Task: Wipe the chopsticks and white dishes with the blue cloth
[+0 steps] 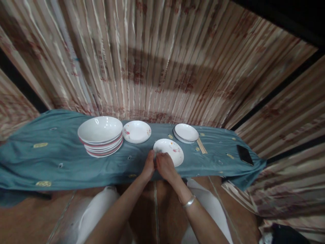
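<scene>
Both hands meet at the near left rim of a white floral plate at the middle of the table. My left hand is closed, its fingers drawn together beside the rim. My right hand is closed too and overlaps the plate's near left edge. A small pale bit shows between the two hands, too blurred to name. Behind and to the left lies another floral plate stack. To the right is a small stack of dark-rimmed white plates, with wooden chopsticks beside it.
A tall stack of white bowls and plates stands on the left of the narrow table, which has a green cloth. A black phone lies near the right end. Striped curtains hang close behind.
</scene>
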The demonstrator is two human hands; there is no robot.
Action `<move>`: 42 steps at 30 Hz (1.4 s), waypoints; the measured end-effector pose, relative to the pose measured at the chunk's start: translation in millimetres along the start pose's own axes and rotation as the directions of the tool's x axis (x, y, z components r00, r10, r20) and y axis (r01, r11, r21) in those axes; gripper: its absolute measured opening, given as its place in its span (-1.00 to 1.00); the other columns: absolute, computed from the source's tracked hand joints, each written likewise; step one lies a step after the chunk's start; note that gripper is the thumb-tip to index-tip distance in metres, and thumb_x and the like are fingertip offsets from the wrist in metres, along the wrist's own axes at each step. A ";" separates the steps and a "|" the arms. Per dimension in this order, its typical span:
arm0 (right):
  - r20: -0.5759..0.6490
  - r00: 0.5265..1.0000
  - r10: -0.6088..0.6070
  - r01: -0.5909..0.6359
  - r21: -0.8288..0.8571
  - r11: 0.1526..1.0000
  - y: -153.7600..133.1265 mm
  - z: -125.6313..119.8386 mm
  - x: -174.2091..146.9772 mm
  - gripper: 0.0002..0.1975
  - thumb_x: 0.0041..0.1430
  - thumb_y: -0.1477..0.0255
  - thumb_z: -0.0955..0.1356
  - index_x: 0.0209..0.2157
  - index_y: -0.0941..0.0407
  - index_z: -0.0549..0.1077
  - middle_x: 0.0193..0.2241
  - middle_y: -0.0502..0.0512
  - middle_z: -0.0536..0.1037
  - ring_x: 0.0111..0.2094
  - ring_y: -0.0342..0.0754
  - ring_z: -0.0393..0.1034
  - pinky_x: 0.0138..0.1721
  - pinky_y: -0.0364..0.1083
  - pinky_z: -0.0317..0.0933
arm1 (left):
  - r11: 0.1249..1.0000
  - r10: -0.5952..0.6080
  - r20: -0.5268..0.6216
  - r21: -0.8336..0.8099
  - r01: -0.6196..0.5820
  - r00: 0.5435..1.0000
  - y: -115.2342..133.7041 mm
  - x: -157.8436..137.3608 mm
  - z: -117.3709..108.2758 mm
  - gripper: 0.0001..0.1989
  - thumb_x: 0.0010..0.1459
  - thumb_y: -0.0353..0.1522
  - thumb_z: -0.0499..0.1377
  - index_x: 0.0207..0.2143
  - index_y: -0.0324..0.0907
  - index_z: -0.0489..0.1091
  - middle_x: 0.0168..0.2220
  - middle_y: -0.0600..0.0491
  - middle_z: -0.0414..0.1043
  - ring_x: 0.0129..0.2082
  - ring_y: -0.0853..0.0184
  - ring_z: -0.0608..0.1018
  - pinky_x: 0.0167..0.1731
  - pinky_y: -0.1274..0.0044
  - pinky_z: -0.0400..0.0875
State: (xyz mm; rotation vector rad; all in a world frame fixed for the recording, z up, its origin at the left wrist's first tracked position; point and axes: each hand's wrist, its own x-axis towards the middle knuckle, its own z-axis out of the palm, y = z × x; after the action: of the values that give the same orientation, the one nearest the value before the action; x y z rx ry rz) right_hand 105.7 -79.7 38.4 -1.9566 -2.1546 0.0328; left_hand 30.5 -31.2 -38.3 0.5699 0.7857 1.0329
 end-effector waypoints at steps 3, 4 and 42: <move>-0.062 0.997 -0.043 0.047 0.079 0.996 14.7 3.1 -16.0 -0.74 0.28 0.56 0.20 -0.14 0.22 0.48 -0.20 0.25 0.57 -0.16 0.05 0.42 -0.08 -0.01 0.24 | 0.997 0.011 -0.019 0.073 -0.009 1.000 5.7 -5.4 3.7 -0.63 0.08 -0.15 0.22 -0.14 -0.19 0.45 -0.27 -0.05 0.58 -0.18 0.20 0.59 -0.30 0.49 0.48; -0.089 0.995 -0.048 0.059 0.115 0.992 21.0 5.4 -22.5 -0.74 0.29 0.55 0.20 -0.10 0.21 0.47 -0.18 0.24 0.57 -0.15 0.05 0.42 -0.08 -0.02 0.26 | 0.995 0.007 -0.007 0.101 -0.006 1.000 7.3 -7.1 5.0 -0.65 0.07 -0.17 0.23 -0.15 -0.20 0.45 -0.33 -0.03 0.57 -0.25 0.22 0.60 -0.35 0.50 0.47; 0.128 0.759 0.638 0.161 0.913 -0.375 120.7 26.8 -66.7 -0.83 -0.13 0.30 0.46 -0.46 0.06 0.50 -0.51 -0.01 0.56 -0.47 -0.08 0.37 -0.35 -0.08 0.30 | -0.141 0.118 0.705 0.709 -0.691 0.700 17.6 -20.5 5.6 -0.74 0.03 -0.31 0.28 -0.17 0.03 0.56 0.01 -0.08 0.51 0.11 0.00 0.39 0.24 0.01 -0.45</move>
State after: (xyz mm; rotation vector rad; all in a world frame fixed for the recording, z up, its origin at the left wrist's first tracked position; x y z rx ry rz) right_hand 224.4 -128.6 -18.5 -0.9117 -0.3682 0.9738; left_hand 19.6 -42.9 -15.7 2.4880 0.8390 0.6681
